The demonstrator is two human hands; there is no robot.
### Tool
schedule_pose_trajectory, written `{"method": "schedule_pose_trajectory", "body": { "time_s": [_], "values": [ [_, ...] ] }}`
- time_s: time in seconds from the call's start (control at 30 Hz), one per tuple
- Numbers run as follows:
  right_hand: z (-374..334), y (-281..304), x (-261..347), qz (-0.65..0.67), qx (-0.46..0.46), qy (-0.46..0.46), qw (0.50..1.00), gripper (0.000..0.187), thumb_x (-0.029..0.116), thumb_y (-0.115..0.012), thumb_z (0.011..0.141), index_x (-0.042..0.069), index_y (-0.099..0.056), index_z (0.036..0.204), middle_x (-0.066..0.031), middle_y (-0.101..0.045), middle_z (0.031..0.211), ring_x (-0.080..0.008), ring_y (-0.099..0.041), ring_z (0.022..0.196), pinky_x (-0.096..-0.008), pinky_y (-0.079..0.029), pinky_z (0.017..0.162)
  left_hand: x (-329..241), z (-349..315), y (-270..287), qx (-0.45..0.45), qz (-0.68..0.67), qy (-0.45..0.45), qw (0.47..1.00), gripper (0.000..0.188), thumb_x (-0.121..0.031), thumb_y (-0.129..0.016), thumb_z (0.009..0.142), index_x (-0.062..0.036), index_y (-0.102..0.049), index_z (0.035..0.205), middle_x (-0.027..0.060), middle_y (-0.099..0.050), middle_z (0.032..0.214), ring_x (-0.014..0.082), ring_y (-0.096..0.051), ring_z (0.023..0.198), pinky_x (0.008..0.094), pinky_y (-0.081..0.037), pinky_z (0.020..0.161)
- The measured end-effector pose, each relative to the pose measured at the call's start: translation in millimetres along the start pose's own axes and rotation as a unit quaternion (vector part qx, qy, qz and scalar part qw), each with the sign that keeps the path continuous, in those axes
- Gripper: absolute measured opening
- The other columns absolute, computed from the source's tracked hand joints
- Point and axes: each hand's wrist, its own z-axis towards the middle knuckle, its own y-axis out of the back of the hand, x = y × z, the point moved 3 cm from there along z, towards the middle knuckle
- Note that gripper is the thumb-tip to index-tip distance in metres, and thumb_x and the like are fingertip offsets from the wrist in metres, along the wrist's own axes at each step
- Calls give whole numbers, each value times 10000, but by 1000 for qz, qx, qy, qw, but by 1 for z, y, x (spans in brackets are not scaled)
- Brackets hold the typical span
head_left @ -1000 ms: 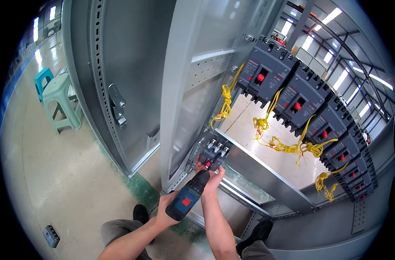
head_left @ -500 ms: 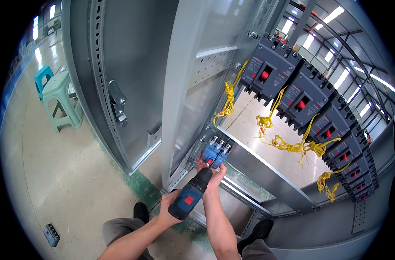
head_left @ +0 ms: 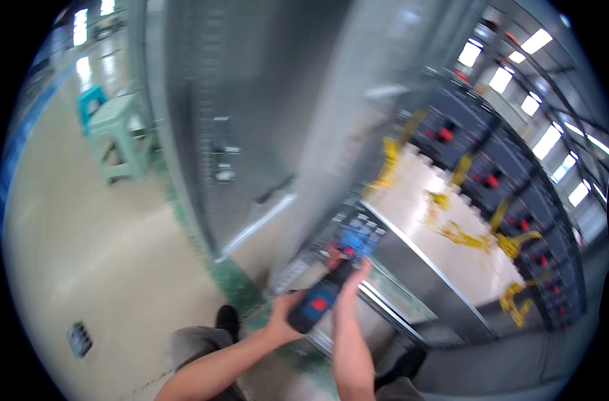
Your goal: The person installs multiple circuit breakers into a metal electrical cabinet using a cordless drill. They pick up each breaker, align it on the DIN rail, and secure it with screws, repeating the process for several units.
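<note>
A blue and black cordless drill (head_left: 316, 305) points away from me, its front end close to a small blue circuit breaker (head_left: 360, 238). My left hand (head_left: 284, 317) is wrapped round the drill from the left. The breaker sits at the lower rail of a grey metal cabinet frame, its silvery terminals facing away. At its near edge my right hand (head_left: 356, 275) has fingers on both sides, gripping it beside the drill's nose. Blur hides whether the drill's tip touches a screw.
Large dark circuit breakers (head_left: 485, 167) with red switches line the right, yellow wire bundles (head_left: 465, 237) hanging from them. A cabinet door panel (head_left: 251, 100) stands left. Beyond are a pale green stool (head_left: 120, 134) and a teal stool (head_left: 90, 105). A small breaker (head_left: 79, 339) lies on the floor.
The view has swung, so the whole scene sits further right and is smeared by motion. Both hands keep their places at the drill and blue circuit breaker.
</note>
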Motion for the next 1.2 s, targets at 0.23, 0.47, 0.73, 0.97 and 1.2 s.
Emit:
{"method": "schedule_pose_trajectory", "body": {
  "time_s": [0.23, 0.47, 0.73, 0.97, 1.2],
  "values": [
    [-2, 23, 47, -145, 56, 140, 978, 455, 371, -513, 922, -17, -614, 1135, -147, -660, 1062, -289, -614, 976, -434, -480, 920, -2, -3, -23, 21, -106, -54, 993, 572, -307, -792, 755, -23, -611, 1218, 160, -699, 969, 309, -692, 824, 377, -526, 749],
    [-15, -8, 34, -213, 55, 132, 967, 433, 304, -565, 903, -1, -599, 1208, -147, -640, 1169, -317, -598, 1055, -489, -460, 970, 8, -15, -39, -65, -180, 151, 970, 334, -219, -823, 673, 16, -682, 862, 150, -694, 777, 219, -663, 730, 379, -520, 703],
    [-31, -18, 32, -254, 77, 172, 949, 462, 227, -624, 880, 18, -583, 1290, -147, -618, 1290, -349, -580, 1146, -552, -437, 1027, -8, -14, -38, -111, -287, 188, 933, 513, -208, -848, 763, -18, -634, 1188, 97, -708, 1094, 176, -634, 990, 352, -497, 921],
    [41, 49, 56, -87, 141, 32, 986, 635, 419, -653, 918, 50, -478, 1404, -152, -562, 1357, -312, -576, 1214, -428, -442, 1091, -5, -30, -49, -206, -233, 237, 921, 545, -211, -848, 769, -35, -611, 1227, 83, -693, 1078, 154, -628, 986, 336, -524, 879],
    [44, 45, 69, -73, 151, 102, 981, 628, 405, -574, 955, -7, -445, 1410, -205, -542, 1375, -393, -504, 1296, -567, -402, 1111, -8, -56, -19, -31, -279, 424, 861, 341, -377, -795, 847, -79, -660, 943, -22, -619, 766, 81, -557, 680, 280, -501, 654]
  ]
}}
